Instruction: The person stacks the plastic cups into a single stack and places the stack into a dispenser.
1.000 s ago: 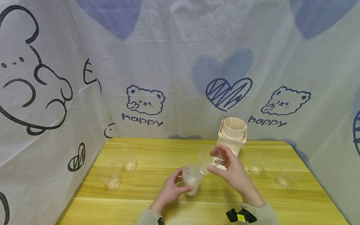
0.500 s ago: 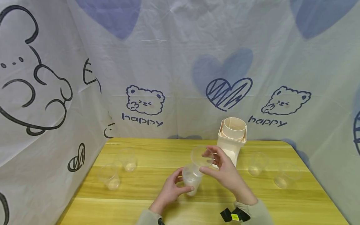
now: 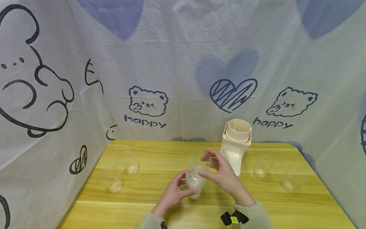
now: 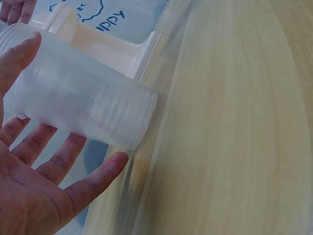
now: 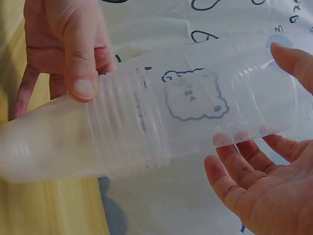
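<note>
My left hand grips a stack of nested clear plastic cups above the middle of the table. Thumb and fingers lie round its side; in the left wrist view the stack leans with its base toward the tabletop. With my right hand I hold a single clear plastic cup near its rim, directly over the stack. The right wrist view shows that cup in line with the stack, its lower end within the stack's several ridged rims. How deep it sits is hard to tell.
A cream cup dispenser with a round open top stands at the back, behind my right hand. Clear cups stand at left, one farther back, one nearer, and at right, one farther, one nearer. Printed cloth hangs behind the table.
My right hand has moved left with the single cup, from beside the stack to over its mouth. The left hand and stack have stayed in place.
</note>
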The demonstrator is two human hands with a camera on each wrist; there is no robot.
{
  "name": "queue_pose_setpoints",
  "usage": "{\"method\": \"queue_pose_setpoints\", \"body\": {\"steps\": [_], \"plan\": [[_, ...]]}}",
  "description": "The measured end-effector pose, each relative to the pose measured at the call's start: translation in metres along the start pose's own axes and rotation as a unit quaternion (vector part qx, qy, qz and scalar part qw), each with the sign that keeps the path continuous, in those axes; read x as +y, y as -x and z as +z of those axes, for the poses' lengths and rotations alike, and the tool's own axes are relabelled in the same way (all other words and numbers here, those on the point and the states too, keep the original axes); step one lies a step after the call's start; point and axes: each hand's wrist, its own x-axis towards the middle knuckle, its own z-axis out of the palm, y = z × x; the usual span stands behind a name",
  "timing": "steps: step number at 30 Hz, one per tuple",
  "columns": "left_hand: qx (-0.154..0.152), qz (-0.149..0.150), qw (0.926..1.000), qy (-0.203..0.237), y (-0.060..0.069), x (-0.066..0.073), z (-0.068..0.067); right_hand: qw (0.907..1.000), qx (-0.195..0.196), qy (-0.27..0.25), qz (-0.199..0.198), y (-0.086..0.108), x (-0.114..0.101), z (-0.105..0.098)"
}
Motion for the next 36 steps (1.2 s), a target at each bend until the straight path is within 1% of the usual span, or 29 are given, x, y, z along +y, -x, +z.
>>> {"method": "queue_pose_setpoints", "body": {"steps": [6,16,28,36], "plan": [[0.000,-0.003,1.0000,0.001,0.000,0.000,0.000,0.9999,-0.010,0.005,0.008,0.000,0.007,0.002],[-0.002,0.001,1.0000,0.002,0.000,0.000,0.000,0.9987,-0.028,-0.006,0.043,0.002,0.019,0.004],[-0.007,0.001,0.9998,0.017,0.000,0.001,0.000,0.9973,-0.049,0.013,0.053,0.007,0.036,0.004],[-0.009,0.004,0.9999,0.011,0.000,0.001,-0.001,0.9963,-0.069,0.019,0.047,0.010,0.045,0.004]]}}
